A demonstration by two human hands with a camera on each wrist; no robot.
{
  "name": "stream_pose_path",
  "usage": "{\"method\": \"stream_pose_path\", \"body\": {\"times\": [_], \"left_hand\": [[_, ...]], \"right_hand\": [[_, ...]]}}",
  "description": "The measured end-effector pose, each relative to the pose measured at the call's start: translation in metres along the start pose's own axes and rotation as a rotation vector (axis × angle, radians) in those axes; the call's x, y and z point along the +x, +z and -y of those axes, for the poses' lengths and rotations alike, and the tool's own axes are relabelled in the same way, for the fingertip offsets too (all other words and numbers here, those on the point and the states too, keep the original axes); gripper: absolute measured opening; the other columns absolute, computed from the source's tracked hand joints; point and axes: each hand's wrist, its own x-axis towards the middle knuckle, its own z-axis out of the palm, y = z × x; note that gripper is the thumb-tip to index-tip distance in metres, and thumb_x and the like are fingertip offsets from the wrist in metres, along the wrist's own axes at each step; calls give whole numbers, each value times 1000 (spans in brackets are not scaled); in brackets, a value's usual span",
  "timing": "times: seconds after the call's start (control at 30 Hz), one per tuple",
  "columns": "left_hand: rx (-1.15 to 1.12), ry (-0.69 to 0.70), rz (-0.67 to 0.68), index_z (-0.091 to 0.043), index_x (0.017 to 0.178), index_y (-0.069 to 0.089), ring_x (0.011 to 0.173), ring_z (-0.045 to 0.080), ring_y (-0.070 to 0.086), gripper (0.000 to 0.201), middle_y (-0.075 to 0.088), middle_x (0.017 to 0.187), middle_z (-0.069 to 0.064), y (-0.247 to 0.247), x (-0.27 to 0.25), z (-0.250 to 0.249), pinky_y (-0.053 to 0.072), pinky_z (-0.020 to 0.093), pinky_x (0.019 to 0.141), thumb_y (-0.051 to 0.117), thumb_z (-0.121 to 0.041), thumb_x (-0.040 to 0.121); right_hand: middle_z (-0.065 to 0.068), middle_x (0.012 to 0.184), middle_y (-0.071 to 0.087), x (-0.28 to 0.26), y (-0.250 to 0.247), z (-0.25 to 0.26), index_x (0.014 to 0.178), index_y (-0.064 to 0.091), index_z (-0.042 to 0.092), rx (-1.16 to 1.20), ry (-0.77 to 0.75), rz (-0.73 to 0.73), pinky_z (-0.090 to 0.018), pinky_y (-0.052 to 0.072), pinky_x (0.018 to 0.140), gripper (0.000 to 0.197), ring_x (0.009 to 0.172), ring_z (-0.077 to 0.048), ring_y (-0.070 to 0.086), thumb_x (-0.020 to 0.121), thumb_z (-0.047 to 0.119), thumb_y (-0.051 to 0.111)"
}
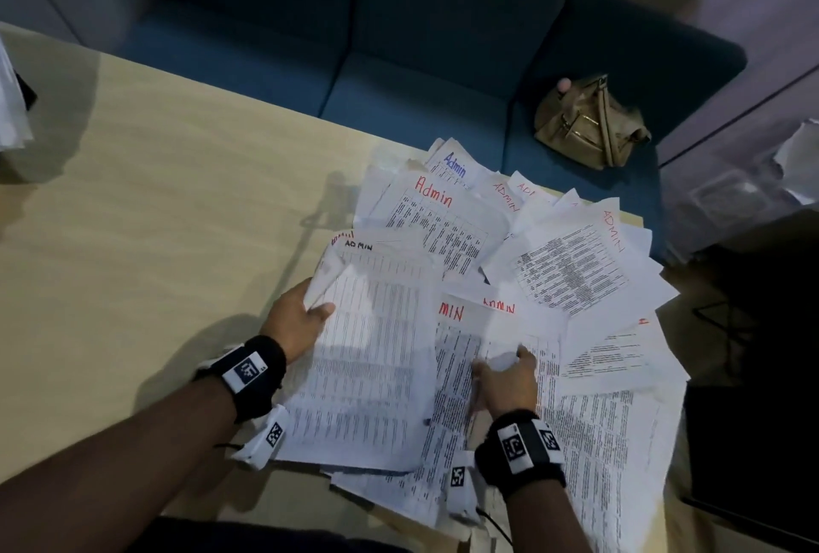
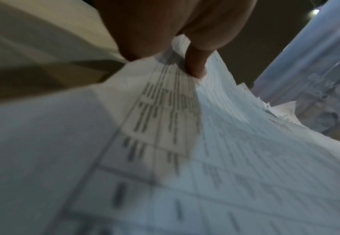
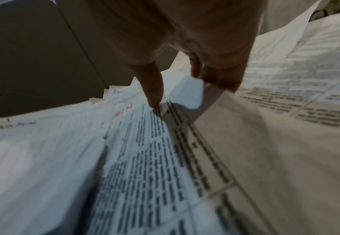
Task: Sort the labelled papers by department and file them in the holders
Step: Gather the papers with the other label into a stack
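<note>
1. Papers (image 1: 509,295) fanned in a loose overlapping heap on the lower right of the wooden table (image 1: 155,220), most lettered "Admin" or "ADMIN" in red, blue or black near their top edges.
2. Left hand (image 1: 301,322) at centre frame, thumb on top and fingers beneath, pinching the upper left edge of a printed sheet (image 1: 376,331) marked "ADMIN"; same pinch shown in the left wrist view, left hand (image 2: 165,31) nipping the sheet's bent edge.
3. Right hand (image 1: 505,379) at lower centre, fingers curled over a raised, curled paper corner (image 1: 503,361); in the right wrist view, right hand (image 3: 185,39) with one fingertip pressed on a printed page and the others over that curl.
4. Handling, by judgement: thin, light, floppy, prone to sliding over one another and creasing; likely best taken at an edge or corner with the pile steadied by the other hand, or squared into a bundle and gripped along one long side.
5. Nearby: tan bag (image 1: 589,122) on the blue sofa (image 1: 399,64) in the upper right; more white paper (image 1: 11,100) at the far left edge; clear plastic container (image 1: 731,193) at the right edge, possibly a holder, hard to tell.
6. Obstacles, by judgement: overlapping sheets hiding some labels; several sheets overhanging the table's right edge and liable to slip off.
</note>
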Motion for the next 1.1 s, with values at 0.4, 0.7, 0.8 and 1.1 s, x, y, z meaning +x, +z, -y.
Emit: {"method": "stream_pose_path", "body": {"times": [0.4, 0.7, 0.8, 1.1], "left_hand": [[-29, -26, 4, -20, 128, 57, 90, 26, 65, 33, 68, 103, 4, -3, -7, 3, 51, 29, 71, 59, -19, 95], [-181, -111, 72, -19, 117, 60, 97, 22, 65, 28, 68, 106, 0, -11, -19, -11, 52, 35, 86, 63, -30, 92], [-267, -134, 144, -18, 125, 61, 103, 21, 67, 51, 70, 113, -2, -5, -24, -14, 50, 45, 96, 74, -39, 80], [-362, -119, 255, -23, 117, 66, 108, 19, 65, 48, 69, 119, 5, -5, -36, -10, 45, 45, 103, 59, -58, 85]], "right_hand": [[-22, 86, 65, 22, -103, -22, 100, 65, -3, 20, -157, -283, -32, 42, 73, 26, 88, -34, 64, 91, 20, 59], [-15, 101, 67, 4, -168, 49, 106, 66, -3, 302, -470, -387, -16, 42, 70, 27, 90, -14, 62, 94, 20, 57], [-16, 89, 67, 1, -116, 58, 99, 65, -1, 238, -463, -254, -25, 37, 61, 31, 82, -16, 55, 92, 28, 60], [-8, 110, 64, -22, 26, 39, 111, 52, 15, 368, -238, 111, -32, 50, 73, 25, 88, -18, 61, 88, 13, 62]]}}
